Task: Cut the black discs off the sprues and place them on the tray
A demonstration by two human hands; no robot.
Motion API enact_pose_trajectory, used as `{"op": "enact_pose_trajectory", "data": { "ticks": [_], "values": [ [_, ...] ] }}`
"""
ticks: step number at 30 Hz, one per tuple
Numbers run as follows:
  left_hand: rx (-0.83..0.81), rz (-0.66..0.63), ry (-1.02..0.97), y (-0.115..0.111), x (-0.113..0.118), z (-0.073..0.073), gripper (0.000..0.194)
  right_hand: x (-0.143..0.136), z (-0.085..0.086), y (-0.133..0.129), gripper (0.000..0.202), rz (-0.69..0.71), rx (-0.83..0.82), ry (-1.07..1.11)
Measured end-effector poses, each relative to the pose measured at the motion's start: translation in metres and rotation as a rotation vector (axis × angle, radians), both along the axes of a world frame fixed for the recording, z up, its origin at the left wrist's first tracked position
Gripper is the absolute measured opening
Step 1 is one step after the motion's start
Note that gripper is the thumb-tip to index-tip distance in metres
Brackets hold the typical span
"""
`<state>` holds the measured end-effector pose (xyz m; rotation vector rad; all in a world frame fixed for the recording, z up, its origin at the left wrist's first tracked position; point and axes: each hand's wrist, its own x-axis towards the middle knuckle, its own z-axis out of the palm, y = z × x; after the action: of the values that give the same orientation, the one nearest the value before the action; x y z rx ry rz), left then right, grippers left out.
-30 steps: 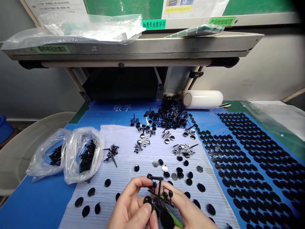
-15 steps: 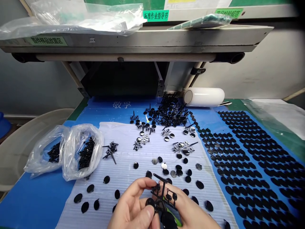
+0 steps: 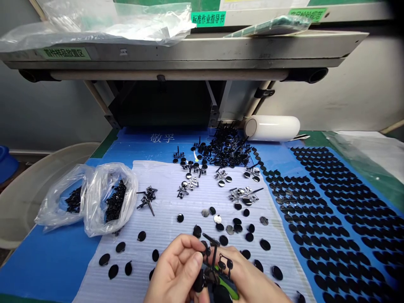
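At the bottom centre, my left hand (image 3: pixel 178 269) is closed on a black plastic sprue (image 3: pixel 214 256), with thumb and forefinger pinched at its small side parts. The sprue has a stem, thin side branches and round black discs, one of them (image 3: pixel 199 280) beside my left fingers. My right hand (image 3: pixel 244 273) is just to the right, behind the sprue, curled round a green-handled tool (image 3: pixel 229 287). Most of that tool, including its working end, is hidden. Loose black discs (image 3: pixel 265 244) lie around both hands on the white foam sheet (image 3: pixel 170 235).
Two clear bags (image 3: pixel 126 219) of small black parts stand at left. A pile of black sprues (image 3: pixel 229 145) lies at the back, near a white cylinder (image 3: pixel 274 128). Rows of black discs (image 3: pixel 328 210) cover the blue mat at right. A metal shelf (image 3: pixel 189 59) overhangs the back.
My left thumb has moved up from the disc towards my forefinger and the small side parts. The sprue has shifted slightly in the grip. My right hand has barely moved.
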<state>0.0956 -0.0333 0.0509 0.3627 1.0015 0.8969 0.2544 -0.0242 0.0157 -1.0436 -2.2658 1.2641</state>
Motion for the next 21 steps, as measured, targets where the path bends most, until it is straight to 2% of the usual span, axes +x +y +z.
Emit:
{"op": "enact_pose_trajectory", "data": {
  "ticks": [4,8,12,14,18,21],
  "values": [
    [0.016,0.034,0.02,0.0,-0.001,-0.007,0.02,0.002,-0.007,-0.004,0.023,-0.038,-0.058,-0.064],
    [0.08,0.103,0.031,-0.001,-0.008,-0.015,0.014,0.012,-0.016,-0.007,0.022,-0.081,-0.249,-0.123],
    [0.127,0.206,0.127,-0.004,-0.012,-0.028,0.017,0.009,-0.016,-0.001,0.007,-0.297,-0.473,0.119],
    [0.156,0.253,0.199,-0.007,-0.01,-0.037,0.021,-0.002,-0.013,0.001,0.015,-0.386,-0.544,0.236],
    [0.209,0.244,0.32,-0.018,-0.007,-0.057,0.026,-0.026,-0.008,0.004,0.021,-0.473,-0.542,0.267],
    [0.243,0.264,0.495,-0.027,-0.021,-0.07,0.034,-0.031,-0.01,0.007,0.021,-0.519,-0.531,0.275]
  ]
}}
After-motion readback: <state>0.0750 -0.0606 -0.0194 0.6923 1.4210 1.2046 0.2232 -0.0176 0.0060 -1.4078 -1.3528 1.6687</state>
